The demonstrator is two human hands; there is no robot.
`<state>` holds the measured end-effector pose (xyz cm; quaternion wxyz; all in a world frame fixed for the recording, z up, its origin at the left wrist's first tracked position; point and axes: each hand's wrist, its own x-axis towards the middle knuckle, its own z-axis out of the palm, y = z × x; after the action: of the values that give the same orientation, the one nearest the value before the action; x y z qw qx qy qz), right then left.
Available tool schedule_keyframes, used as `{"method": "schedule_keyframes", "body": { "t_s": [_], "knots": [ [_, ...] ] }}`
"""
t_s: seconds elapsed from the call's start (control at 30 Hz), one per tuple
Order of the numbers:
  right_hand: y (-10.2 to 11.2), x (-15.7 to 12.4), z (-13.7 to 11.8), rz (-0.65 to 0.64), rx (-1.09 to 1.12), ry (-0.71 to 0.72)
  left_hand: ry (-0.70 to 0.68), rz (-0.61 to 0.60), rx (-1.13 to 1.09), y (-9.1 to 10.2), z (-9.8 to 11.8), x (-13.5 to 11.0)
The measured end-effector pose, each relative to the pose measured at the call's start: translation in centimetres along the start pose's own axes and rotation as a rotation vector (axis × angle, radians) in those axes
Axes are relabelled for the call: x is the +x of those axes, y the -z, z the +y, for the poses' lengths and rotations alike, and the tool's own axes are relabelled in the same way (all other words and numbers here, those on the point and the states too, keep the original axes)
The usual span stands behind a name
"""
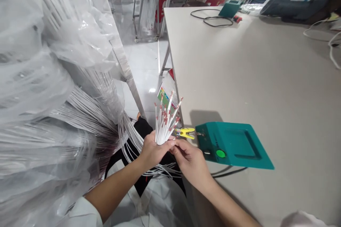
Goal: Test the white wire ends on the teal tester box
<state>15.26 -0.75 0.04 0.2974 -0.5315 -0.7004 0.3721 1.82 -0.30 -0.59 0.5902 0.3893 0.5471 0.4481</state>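
Observation:
My left hand (153, 150) is closed around a bundle of white wires (163, 131), whose stripped, reddish copper-coloured ends fan upward. Close against it, my right hand (188, 156) has thumb and forefinger pinched together at the bundle's lower right edge. What lies between those fingertips is hidden. Just beyond them, a yellow clip (185, 133) is fixed by metal to a teal box (234, 145) with a round green button. Loose lengths of white wire (130, 133) hang below my left hand and run across my lap.
Plastic-wrapped wire bundles (87, 103) crowd the left side on a rack. The grey table (253, 78) extends to the right. Farther back on it are another teal box (230, 8) and a black cable (218, 25). A wheeled metal stand (146, 37) stands on the floor.

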Motion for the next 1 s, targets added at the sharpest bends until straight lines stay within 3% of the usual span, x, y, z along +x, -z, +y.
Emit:
{"method": "schedule_keyframes", "body": {
  "t_s": [0.1,0.2,0.37,0.57,0.73,1.0],
  "knots": [
    [0.7,0.0,-0.1,0.079,0.016,0.036,0.090,0.057,0.032,0.0,-0.1,0.1],
    [1.3,-0.1,-0.1,0.210,0.024,0.034,0.093,0.022,0.049,0.3,0.2,0.1],
    [1.4,0.1,-0.5,0.183,0.000,0.073,-0.042,-0.098,0.049,0.4,0.6,-0.3],
    [1.8,0.4,-1.0,0.199,0.051,0.162,-0.006,-0.061,0.067,0.1,0.8,-0.6],
    [1.9,0.6,-1.1,0.177,0.108,0.160,-0.012,-0.128,0.024,0.2,1.6,-0.5],
    [2.1,0.7,-0.5,0.212,-0.266,0.488,-0.032,-0.187,-0.012,1.1,2.1,-0.3]
  ]
}}
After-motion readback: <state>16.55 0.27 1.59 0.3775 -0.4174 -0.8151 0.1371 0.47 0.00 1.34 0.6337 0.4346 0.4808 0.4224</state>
